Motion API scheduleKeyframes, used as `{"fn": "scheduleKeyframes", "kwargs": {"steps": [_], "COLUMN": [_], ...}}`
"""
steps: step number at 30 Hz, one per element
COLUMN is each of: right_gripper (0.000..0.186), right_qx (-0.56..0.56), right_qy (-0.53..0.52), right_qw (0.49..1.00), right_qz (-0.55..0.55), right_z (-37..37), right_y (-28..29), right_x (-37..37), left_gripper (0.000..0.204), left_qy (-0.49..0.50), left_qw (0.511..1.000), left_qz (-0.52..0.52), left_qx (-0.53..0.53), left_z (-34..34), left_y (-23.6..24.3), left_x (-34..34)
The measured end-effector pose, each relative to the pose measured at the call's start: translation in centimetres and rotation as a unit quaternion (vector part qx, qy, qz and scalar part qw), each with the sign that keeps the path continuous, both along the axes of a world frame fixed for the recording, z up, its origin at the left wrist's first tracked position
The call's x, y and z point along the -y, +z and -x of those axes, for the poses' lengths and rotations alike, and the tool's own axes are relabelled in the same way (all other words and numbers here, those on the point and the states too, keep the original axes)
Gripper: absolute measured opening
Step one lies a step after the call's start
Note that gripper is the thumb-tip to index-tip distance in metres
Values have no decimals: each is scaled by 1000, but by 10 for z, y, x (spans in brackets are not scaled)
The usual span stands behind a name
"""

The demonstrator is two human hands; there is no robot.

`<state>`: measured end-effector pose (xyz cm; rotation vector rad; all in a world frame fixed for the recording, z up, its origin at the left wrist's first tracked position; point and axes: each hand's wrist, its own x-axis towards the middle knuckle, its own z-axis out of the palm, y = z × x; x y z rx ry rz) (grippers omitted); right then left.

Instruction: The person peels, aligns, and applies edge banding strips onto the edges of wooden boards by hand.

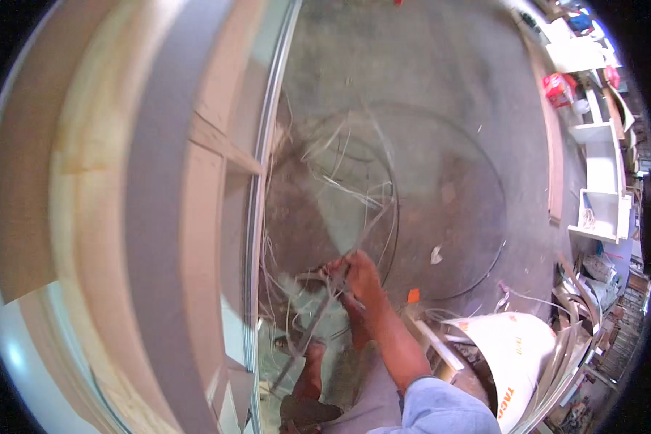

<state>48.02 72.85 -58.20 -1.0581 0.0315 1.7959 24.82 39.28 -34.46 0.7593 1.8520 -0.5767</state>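
My right hand (357, 278) reaches in from the lower right under a pale blue sleeve, its fingers closed round a long thin grey strip (311, 329). The strip slants from the upper right down toward the lower left and is smeared by motion. Thin pale strands (351, 186) lie tangled on the floor just beyond the hand, with more beside and below it. A dark thin loop (504, 217) curves widely across the floor to the right. I cannot make out my left hand; the bare limbs low in the picture look like my legs and feet.
A tall wooden cabinet frame (195, 181) with a metal-edged side stands close on my left. At lower right is a white curved container (510, 354) beside bundled strips. An orange scrap (413, 295) lies on the floor (427, 58). White open boxes (600, 213) and a long board (553, 159) line the right.
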Motion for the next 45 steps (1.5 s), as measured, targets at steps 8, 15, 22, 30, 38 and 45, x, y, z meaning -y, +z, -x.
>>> {"fn": "scheduleKeyframes", "kwargs": {"steps": [8, 15, 22, 30, 38, 45], "right_gripper": [21, 16, 16, 24, 29, 13], "right_qx": [-117, -120, -173, -164, -67, 55], "right_qy": [205, 221, 224, 164, 166, 179], "right_qw": [969, 959, 951, 964, 979, 978], "right_qz": [-70, -131, -124, -132, -95, 88], "right_z": [40, 92, 140, 135, 41, -30], "right_y": [346, 480, 543, 515, 489, 306], "right_x": [26, 15, 50, 13, -65, -25], "left_gripper": [47, 39, 39, 50, 39, 38], "left_qy": [206, 371, 346, 385, 473, 480], "left_qw": [825, 721, 616, 539, 549, 605], "left_qz": [-466, -390, -669, -748, -681, -612], "left_qx": [243, 435, 229, 47, 107, 171], "left_z": [-33, -15, -7, -4, -24, 6], "left_y": [202, 298, 369, 416, 409, 351], "left_x": [-219, -188, -172, -113, -44, -94]}}
